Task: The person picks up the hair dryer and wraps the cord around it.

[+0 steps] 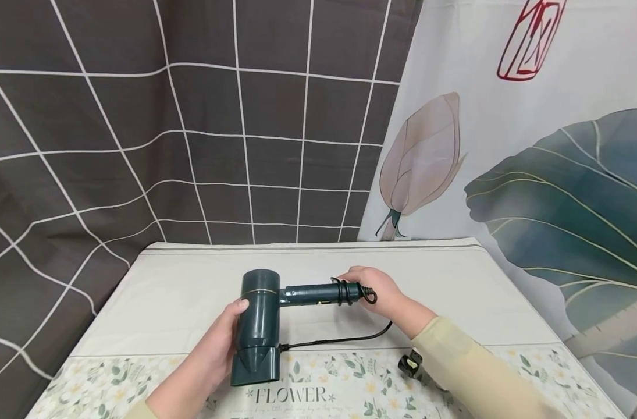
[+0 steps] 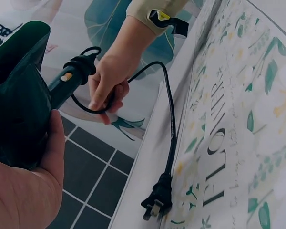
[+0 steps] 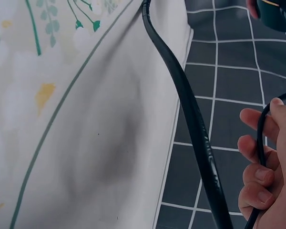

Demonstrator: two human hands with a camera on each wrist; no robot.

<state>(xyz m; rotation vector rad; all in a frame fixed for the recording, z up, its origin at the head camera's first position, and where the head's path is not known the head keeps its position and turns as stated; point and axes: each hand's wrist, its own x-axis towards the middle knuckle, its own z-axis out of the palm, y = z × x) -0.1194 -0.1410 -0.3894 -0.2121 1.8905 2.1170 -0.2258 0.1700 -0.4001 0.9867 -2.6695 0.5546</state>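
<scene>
Several curled right fingers [image 3: 258, 174] hold cord [image 3: 260, 136]; left fingers [image 2: 55, 143] grip hairdryer [image 1: 259, 317].

Head view: fingers of left hand [image 1: 220, 336] hidden behind the dark-green cylindrical hair dryer [image 1: 259, 317]; fingers of right hand [image 1: 383, 295] partly hidden by its handle [image 1: 310, 294]. Prongs of the black two-pin plug [image 2: 158, 196] hidden there too. Left-wrist view: left edge cuts off dryer. Right-wrist view: right edge cuts off right hand. Script on white floral tablecloth [image 1: 187, 279] too small to read fully.
</scene>
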